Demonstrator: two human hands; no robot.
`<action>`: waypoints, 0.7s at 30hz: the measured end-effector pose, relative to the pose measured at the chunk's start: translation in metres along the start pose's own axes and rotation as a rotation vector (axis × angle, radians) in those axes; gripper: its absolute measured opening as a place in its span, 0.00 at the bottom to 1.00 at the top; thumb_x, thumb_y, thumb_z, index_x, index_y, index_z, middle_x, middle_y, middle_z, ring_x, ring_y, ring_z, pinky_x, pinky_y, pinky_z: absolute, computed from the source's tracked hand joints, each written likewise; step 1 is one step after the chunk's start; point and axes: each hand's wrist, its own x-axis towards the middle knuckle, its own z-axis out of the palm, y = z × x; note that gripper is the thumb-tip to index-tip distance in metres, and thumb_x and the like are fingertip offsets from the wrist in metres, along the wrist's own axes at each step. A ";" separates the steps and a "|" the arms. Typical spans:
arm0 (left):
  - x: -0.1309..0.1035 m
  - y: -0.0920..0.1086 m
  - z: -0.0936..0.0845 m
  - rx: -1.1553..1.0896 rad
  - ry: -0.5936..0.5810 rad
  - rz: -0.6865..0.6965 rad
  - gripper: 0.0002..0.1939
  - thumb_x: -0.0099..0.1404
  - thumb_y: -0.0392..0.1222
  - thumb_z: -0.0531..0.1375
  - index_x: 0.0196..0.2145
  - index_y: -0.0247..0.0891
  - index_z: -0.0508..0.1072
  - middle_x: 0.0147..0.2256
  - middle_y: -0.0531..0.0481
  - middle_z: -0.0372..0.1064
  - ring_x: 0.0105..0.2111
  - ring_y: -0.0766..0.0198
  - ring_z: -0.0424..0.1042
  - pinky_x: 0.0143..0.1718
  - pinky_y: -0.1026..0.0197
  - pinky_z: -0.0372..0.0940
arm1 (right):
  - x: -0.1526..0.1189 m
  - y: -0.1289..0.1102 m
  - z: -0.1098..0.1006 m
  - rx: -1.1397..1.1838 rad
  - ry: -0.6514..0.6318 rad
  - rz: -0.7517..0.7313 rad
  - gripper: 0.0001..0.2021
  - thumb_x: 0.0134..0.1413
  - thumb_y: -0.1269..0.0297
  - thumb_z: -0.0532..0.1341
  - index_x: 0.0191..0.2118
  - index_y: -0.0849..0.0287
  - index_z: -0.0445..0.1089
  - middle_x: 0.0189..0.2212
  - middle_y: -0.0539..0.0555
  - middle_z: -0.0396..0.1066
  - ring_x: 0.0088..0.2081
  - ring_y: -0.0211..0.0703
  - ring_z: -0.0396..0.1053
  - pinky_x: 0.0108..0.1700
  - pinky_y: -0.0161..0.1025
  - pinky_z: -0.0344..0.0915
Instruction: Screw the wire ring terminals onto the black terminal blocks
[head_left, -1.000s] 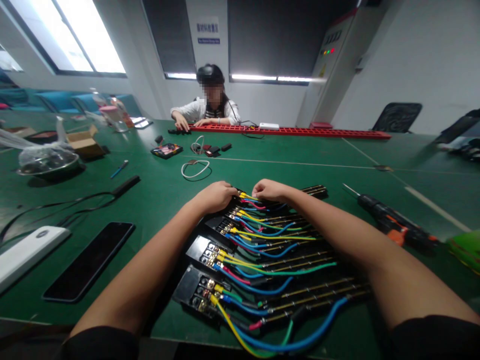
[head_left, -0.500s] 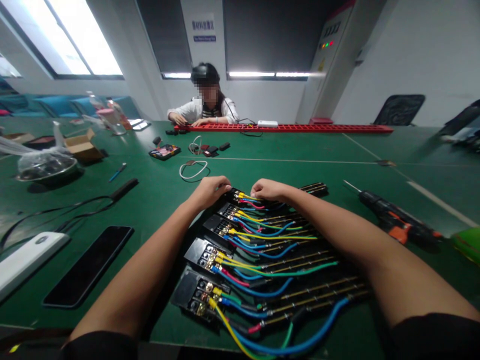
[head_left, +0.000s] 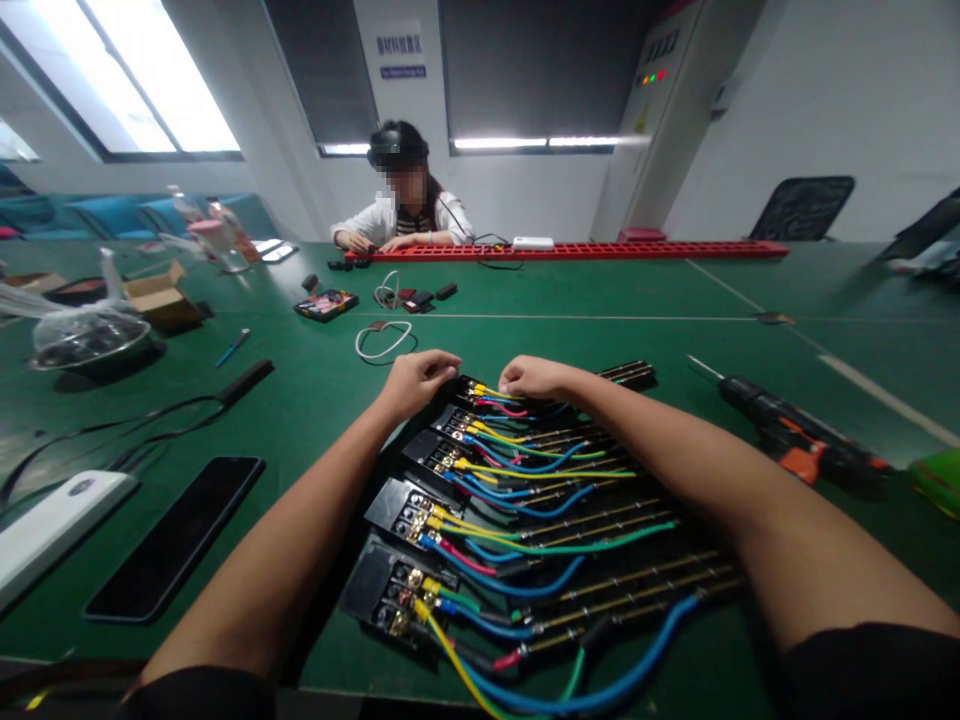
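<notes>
Several black terminal blocks (head_left: pixel 380 582) lie in a slanting row on the green table, each wired to a black strip with long brass-coloured bars (head_left: pixel 626 580). Yellow, green, red and blue wires (head_left: pixel 562 585) run from their screw terminals. At the far end of the row, my left hand (head_left: pixel 421 383) is closed at the outer end of the farthest terminal block (head_left: pixel 469 388). Just right of it, my right hand (head_left: pixel 534 378) is closed over that block's yellow wires. Its fingertips are curled under, so what they pinch is hidden.
A power drill (head_left: pixel 795 430) lies at right. On the left are a black phone (head_left: pixel 176 535), a white power bank (head_left: pixel 64 530) and a bagged bowl (head_left: pixel 90 335). Across the table, a person (head_left: pixel 405 205) sits behind a long red slotted rail (head_left: pixel 637 250).
The view has shifted slightly. Both hands stay at the farthest block, and the left fingers sit a touch higher on its end.
</notes>
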 end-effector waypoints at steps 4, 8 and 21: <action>0.000 0.000 0.003 0.023 -0.002 0.030 0.13 0.67 0.44 0.58 0.43 0.36 0.79 0.38 0.47 0.80 0.37 0.61 0.76 0.41 0.60 0.67 | 0.001 0.001 -0.001 0.005 -0.010 -0.010 0.07 0.49 0.69 0.58 0.29 0.64 0.73 0.22 0.48 0.64 0.25 0.33 0.55 0.30 0.33 0.53; 0.001 0.004 0.004 0.086 -0.017 0.134 0.13 0.68 0.44 0.57 0.41 0.38 0.80 0.39 0.46 0.78 0.39 0.60 0.75 0.44 0.59 0.68 | 0.001 0.001 -0.001 0.009 -0.010 -0.013 0.06 0.48 0.69 0.59 0.28 0.64 0.73 0.22 0.48 0.65 0.25 0.33 0.56 0.31 0.33 0.54; -0.002 0.005 0.009 0.044 -0.104 0.124 0.09 0.66 0.42 0.61 0.42 0.39 0.78 0.40 0.49 0.80 0.41 0.60 0.77 0.47 0.57 0.69 | -0.003 -0.002 -0.003 0.042 -0.021 -0.028 0.05 0.49 0.69 0.58 0.27 0.62 0.69 0.20 0.46 0.59 0.24 0.33 0.53 0.29 0.34 0.51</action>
